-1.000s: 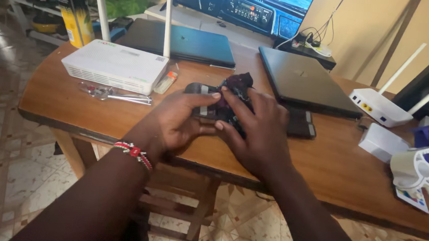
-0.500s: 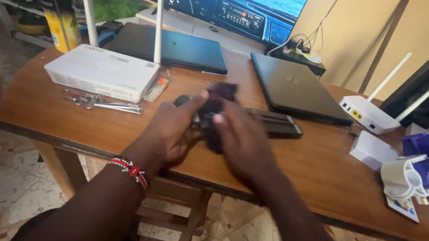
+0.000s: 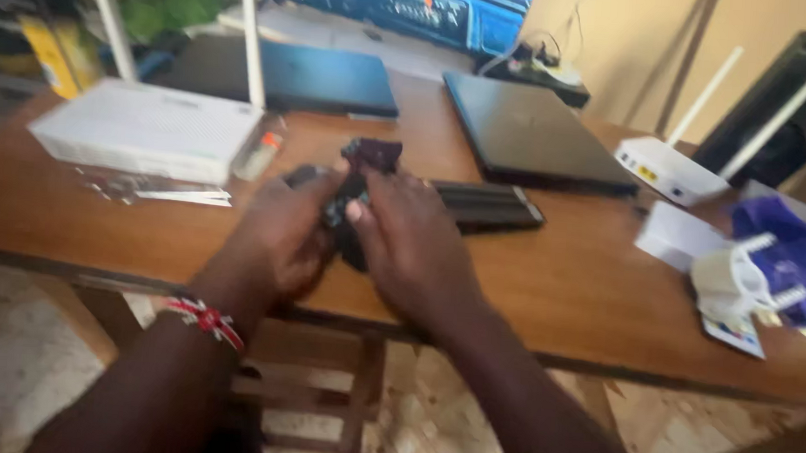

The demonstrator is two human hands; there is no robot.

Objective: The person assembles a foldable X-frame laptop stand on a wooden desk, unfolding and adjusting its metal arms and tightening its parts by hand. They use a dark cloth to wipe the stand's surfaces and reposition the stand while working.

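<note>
Both hands meet at the centre of the frame, over the front half of the wooden table point(image 3: 557, 292). The left hand point(image 3: 281, 238) curls its fingers around a small black object point(image 3: 364, 173), gripping it from the left side. The right hand point(image 3: 411, 246) closes on the same object from the right, thumb tip pressed against its dark middle. The picture is blurred, so what the black object is cannot be told; its upper end pokes out above the knuckles, dark with a slight reddish tint. A red and white bracelet point(image 3: 203, 319) sits on the left wrist, lower left of centre.

Just behind the right hand lies a long flat black bar point(image 3: 488, 207), stretching to the right. Above it, a closed dark laptop point(image 3: 534, 137) lies on the table, and a second closed laptop point(image 3: 286, 75) sits toward the upper left. At the left, a white flat box point(image 3: 143, 129) with a tall white antenna point(image 3: 251, 35) rising from its back edge, and silvery metal tools point(image 3: 158, 190) lie just in front of it. At the right, a white router point(image 3: 672, 170) stands with two slanted antennas, a small white box point(image 3: 677, 236) near it, then a white plug adapter point(image 3: 740, 280) against a purple package point(image 3: 797, 255) at the far right edge.
</note>
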